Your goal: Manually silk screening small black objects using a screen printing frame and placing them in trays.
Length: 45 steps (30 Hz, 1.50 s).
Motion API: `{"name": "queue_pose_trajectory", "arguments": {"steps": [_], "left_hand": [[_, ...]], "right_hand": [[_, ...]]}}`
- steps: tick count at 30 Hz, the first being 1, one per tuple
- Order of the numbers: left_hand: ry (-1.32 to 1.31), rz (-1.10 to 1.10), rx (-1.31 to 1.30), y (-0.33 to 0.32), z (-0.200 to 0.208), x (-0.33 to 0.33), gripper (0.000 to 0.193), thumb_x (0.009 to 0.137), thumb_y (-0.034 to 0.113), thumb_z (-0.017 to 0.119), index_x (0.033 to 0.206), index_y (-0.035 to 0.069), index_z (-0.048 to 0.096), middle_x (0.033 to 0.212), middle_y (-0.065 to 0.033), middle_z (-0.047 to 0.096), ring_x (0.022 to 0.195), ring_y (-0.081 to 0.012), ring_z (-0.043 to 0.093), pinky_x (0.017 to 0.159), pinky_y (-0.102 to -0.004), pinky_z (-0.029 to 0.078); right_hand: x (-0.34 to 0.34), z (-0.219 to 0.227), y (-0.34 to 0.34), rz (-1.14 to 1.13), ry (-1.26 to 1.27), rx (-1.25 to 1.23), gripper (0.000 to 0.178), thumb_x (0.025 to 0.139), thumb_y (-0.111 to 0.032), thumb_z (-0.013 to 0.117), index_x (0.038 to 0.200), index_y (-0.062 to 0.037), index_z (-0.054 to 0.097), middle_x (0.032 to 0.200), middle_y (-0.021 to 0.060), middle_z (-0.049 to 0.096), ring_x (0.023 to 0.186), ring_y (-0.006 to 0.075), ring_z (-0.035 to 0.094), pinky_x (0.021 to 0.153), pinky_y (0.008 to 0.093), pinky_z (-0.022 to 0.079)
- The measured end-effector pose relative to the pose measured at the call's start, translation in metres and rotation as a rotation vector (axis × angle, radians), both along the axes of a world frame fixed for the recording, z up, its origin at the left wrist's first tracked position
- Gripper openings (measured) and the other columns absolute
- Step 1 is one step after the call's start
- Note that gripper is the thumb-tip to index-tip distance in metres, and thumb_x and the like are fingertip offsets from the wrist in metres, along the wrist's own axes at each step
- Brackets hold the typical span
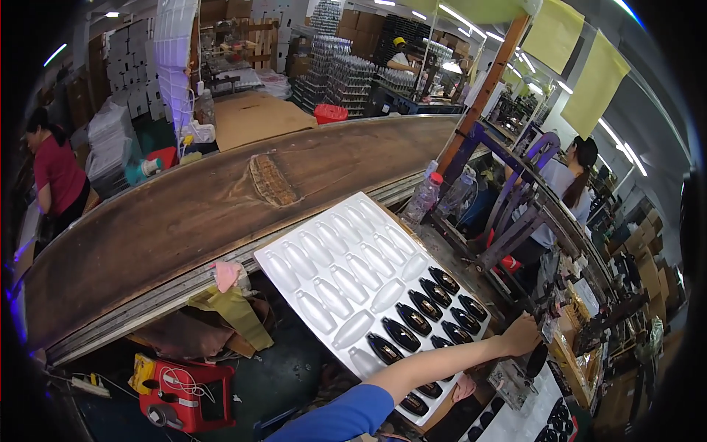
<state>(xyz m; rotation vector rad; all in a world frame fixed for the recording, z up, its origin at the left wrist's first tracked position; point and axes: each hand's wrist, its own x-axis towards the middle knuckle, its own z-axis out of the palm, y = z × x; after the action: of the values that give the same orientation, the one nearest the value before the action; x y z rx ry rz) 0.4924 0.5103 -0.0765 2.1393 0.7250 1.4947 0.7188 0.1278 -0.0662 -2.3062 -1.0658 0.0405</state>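
My left arm, in a blue sleeve, reaches across a white moulded tray point(294, 283) toward a small machine point(582, 317) on the right. The fingers of my left hand point(521, 335) are curled in at the machine; what they grip is too small to make out. Just below the hand is a dark rounded piece point(537, 360). Black flat bottle-shaped pieces point(414, 319) with gold print lie in rows in the tray's near right part. Bare bottle-shaped hollows point(339, 283) fill its far left part. My right hand is out of view.
A long brown worn belt point(184, 191) runs behind the tray. A plastic bottle with a red cap point(423, 197) stands at the tray's far corner. Another white tray with black pieces point(556, 423) lies lower right. Below left sits a red container point(195, 398). Other people work farther off.
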Motion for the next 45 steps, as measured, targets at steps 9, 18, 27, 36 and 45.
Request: {"name": "queue_pose_trajectory", "arguments": {"steps": [9, 18, 27, 36, 45], "left_hand": [[0.181, -0.04, -0.056, -0.007, 0.011, -0.039, 0.04, 0.081, 0.02, 0.049, 0.119, 0.009, 0.045, 0.12, -0.0096, 0.047, 0.114, -0.0256, 0.04, 0.101, -0.0364, 0.023], [0.104, 0.076, 0.295, -0.031, 0.04, -0.044, 0.031, 0.08, 0.021, 0.045, 0.105, 0.007, 0.057, 0.106, -0.0094, 0.057, 0.103, -0.0285, 0.048, 0.09, -0.0407, 0.031], [0.201, 0.017, 0.088, -0.035, 0.05, -0.054, 0.037, 0.082, 0.023, 0.045, 0.117, 0.011, 0.048, 0.12, -0.0095, 0.049, 0.113, -0.0266, 0.042, 0.095, -0.0389, 0.029], [-0.043, -0.029, 0.201, 0.007, -0.012, -0.009, 0.035, 0.076, 0.018, 0.052, 0.108, 0.005, 0.05, 0.108, -0.0152, 0.053, 0.103, -0.0332, 0.047, 0.089, -0.0395, 0.036], [0.114, -0.089, 0.433, -0.004, 0.015, -0.045, 0.04, 0.083, 0.026, 0.052, 0.118, 0.01, 0.041, 0.115, -0.0076, 0.049, 0.104, -0.0248, 0.049, 0.09, -0.0362, 0.039]], "right_hand": [[-0.06, 0.013, 0.056, 0.113, 0.545, 0.481, 0.043, 0.085, -0.026, 0.052, 0.119, 0.0001, 0.046, 0.12, 0.0149, 0.049, 0.109, 0.0258, 0.046, 0.09, 0.038, 0.039], [-0.114, 0.039, 0.012, 0.388, 1.687, 0.96, 0.056, 0.082, -0.046, 0.051, 0.115, -0.0007, 0.05, 0.114, 0.0135, 0.054, 0.095, 0.0276, 0.053, 0.08, 0.037, 0.044], [-0.077, 0.018, 0.012, 0.17, 1.379, 1.147, 0.029, 0.089, -0.024, 0.05, 0.103, 0.0009, 0.053, 0.097, 0.0079, 0.06, 0.092, 0.0152, 0.058, 0.075, 0.0241, 0.048], [-0.067, 0.039, 0.031, 0.163, 1.324, 0.894, 0.039, 0.087, -0.039, 0.049, 0.104, -0.0041, 0.053, 0.102, 0.0135, 0.058, 0.042, 0.003, 0.03, 0.038, 0.0158, 0.026], [-0.072, 0.072, 0.064, 0.416, 0.867, 0.601, 0.043, 0.09, -0.029, 0.044, 0.126, -0.0045, 0.038, 0.122, 0.0112, 0.045, 0.082, 0.0197, 0.06, 0.065, 0.024, 0.048]]}}
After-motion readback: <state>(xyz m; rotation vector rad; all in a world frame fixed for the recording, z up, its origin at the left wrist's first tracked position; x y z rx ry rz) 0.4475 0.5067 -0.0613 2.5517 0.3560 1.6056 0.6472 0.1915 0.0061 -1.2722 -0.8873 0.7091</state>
